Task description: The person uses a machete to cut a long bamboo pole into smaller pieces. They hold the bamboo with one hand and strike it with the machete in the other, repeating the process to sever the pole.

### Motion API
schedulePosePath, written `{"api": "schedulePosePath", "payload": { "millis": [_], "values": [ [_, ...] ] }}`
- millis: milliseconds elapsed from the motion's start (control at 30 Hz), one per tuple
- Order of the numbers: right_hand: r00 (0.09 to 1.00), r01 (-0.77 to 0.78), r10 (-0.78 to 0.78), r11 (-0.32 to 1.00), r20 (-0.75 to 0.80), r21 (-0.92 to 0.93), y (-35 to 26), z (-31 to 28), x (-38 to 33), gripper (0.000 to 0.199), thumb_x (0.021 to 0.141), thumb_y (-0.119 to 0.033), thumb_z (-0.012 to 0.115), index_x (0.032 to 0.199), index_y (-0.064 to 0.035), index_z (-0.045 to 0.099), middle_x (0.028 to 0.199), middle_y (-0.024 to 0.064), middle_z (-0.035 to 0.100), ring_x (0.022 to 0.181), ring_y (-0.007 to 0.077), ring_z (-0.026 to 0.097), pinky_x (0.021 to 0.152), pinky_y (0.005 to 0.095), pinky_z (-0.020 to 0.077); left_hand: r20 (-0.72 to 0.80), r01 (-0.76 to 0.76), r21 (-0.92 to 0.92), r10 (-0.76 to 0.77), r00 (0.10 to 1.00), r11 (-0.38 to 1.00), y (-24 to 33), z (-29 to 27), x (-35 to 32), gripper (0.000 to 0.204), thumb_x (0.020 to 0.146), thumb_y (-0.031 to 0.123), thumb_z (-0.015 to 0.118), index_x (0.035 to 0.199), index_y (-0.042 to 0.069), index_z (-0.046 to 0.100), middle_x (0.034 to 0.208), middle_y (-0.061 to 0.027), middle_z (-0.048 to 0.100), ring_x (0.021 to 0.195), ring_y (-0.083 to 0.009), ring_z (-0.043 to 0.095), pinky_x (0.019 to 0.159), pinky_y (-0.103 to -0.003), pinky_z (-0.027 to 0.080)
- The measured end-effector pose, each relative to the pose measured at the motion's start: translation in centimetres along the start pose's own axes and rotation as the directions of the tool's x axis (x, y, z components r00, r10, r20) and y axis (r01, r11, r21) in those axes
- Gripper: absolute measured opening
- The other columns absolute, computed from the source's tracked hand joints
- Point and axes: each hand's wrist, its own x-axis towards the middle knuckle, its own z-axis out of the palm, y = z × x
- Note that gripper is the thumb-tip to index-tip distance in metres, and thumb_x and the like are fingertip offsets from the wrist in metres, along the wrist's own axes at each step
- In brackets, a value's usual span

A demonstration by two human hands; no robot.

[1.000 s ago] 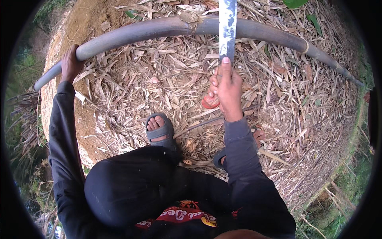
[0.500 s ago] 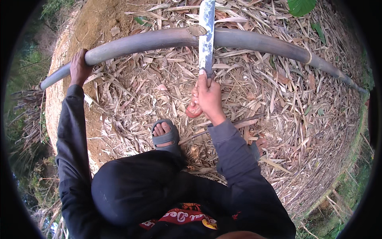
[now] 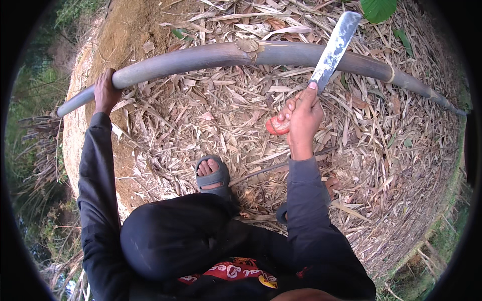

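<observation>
A long grey-brown bamboo pole point(image 3: 196, 56) stretches across the view from left to right, bent by the lens. Toward its left end my left hand point(image 3: 107, 93) is closed around it. In my right hand point(image 3: 305, 118) is a machete point(image 3: 335, 50) with a broad, whitish-stained blade; the red butt of its handle shows below my fingers. The blade points up and to the right, overlapping the pole in the picture; whether it touches cannot be told. Near the pole's middle, at a node, a pale notch point(image 3: 255, 51) shows next to a round scar.
Dry bamboo leaves point(image 3: 226, 110) cover the ground, with bare brown soil point(image 3: 115, 40) at the upper left. My sandalled foot point(image 3: 212, 175) is planted below the pole. A green leaf point(image 3: 379, 9) hangs at the top right. A heap of sticks point(image 3: 42, 145) lies at the far left.
My right hand has moved right with the machete, and its blade has swung from upright to tilted right. The pale notch, earlier behind the blade, now shows. My left hand stays on the pole.
</observation>
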Motion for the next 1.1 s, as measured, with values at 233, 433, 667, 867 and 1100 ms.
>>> {"api": "schedulePosePath", "payload": {
  "millis": [233, 433, 667, 867, 1100],
  "values": [
    [0.979, -0.043, 0.135, 0.87, 0.154, -0.491, -1.1, -1.6, 0.3, 0.05, 0.107, -0.037, 0.053, 0.067, -0.0086, 0.046, 0.057, 0.0021, 0.051, 0.043, 0.0122, 0.049, 0.043, 0.0344, 0.0464, -0.003, -0.007, -0.004, 0.007, 1.0, 1.0, 0.0, 0.3, -0.5, 0.041, 0.071, 0.009, 0.081, 0.106, 0.01, 0.06, 0.101, -0.0131, 0.067, 0.102, -0.035, 0.063, 0.095, -0.046, 0.046],
    [0.968, -0.084, 0.175, 0.902, 0.18, -0.423, 0.7, -0.2, -0.8, 0.047, 0.106, -0.04, 0.056, 0.072, -0.007, 0.05, 0.057, 0.0006, 0.05, 0.042, 0.009, 0.046, 0.039, 0.0299, 0.0415, -0.047, -0.034, -0.008, 0.033, 0.998, 0.999, -0.1, 0.1, -0.3, 0.042, 0.069, 0.011, 0.082, 0.106, 0.01, 0.061, 0.102, -0.0126, 0.067, 0.102, -0.0356, 0.063, 0.096, -0.045, 0.046],
    [0.985, -0.07, 0.111, 0.958, 0.134, -0.277, 3.3, 0.5, -1.1, 0.049, 0.106, -0.043, 0.054, 0.071, -0.0099, 0.045, 0.057, -0.0027, 0.046, 0.043, 0.0073, 0.044, 0.04, 0.0299, 0.0417, -0.04, -0.041, 0.013, 0.041, 0.998, 0.999, 1.3, -0.1, 0.7, 0.038, 0.072, 0.011, 0.08, 0.104, 0.01, 0.06, 0.098, -0.0129, 0.067, 0.102, -0.0347, 0.064, 0.094, -0.046, 0.046],
    [0.955, -0.154, 0.245, 0.892, 0.167, -0.425, -1.5, -2.7, 1.2, 0.047, 0.105, -0.046, 0.055, 0.078, -0.0081, 0.049, 0.061, -0.0015, 0.048, 0.045, 0.007, 0.043, 0.041, 0.0262, 0.0391, -0.045, -0.036, 0.015, 0.036, 0.998, 0.999, 0.0, -0.2, 0.2, 0.039, 0.073, 0.012, 0.081, 0.105, 0.009, 0.059, 0.097, -0.0132, 0.067, 0.101, -0.035, 0.063, 0.095, -0.045, 0.046],
    [0.987, -0.122, 0.143, 0.962, 0.071, -0.246, -3.0, -4.8, 3.0, 0.049, 0.105, -0.052, 0.053, 0.084, -0.0072, 0.051, 0.063, -0.0013, 0.046, 0.046, 0.0073, 0.044, 0.042, 0.0266, 0.0416, 0.165, -0.011, -0.047, 0.019, 0.986, 0.999, -2.3, 0.1, 2.2, 0.048, 0.067, 0.017, 0.086, 0.107, 0.009, 0.061, 0.099, -0.0164, 0.07, 0.098, -0.0386, 0.066, 0.089, -0.048, 0.051]
  ]
}}
